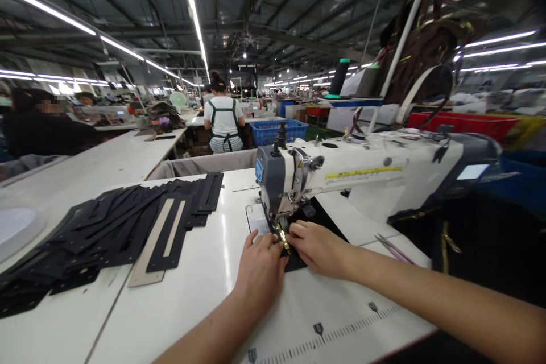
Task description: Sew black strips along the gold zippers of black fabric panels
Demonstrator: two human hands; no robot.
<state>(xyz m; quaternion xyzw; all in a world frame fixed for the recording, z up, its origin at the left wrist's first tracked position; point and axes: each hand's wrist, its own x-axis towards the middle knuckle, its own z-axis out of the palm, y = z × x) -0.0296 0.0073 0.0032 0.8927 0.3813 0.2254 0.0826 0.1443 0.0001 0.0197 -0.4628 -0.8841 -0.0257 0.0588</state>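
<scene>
A black panel (324,219) with a gold zipper (282,236) lies under the presser foot of a white and grey sewing machine (362,168). My left hand (261,261) is on the near left side of the zipper, fingers bent and closed on the panel's edge. From the right, my right hand (318,245) comes in with curled fingers, gripping the panel close beside the zipper. Both sets of fingertips are just in front of the needle area. The fingers partly cover the panel, so its near edge shows only in part.
Dark cut pieces with slots (115,227) lie piled on the left, with a beige piece (149,244) among them. Small scissors (394,249) rest right of my forearm. A printed ruler (319,330) runs along the front edge. Beyond are a blue basket (277,132) and a person (222,116).
</scene>
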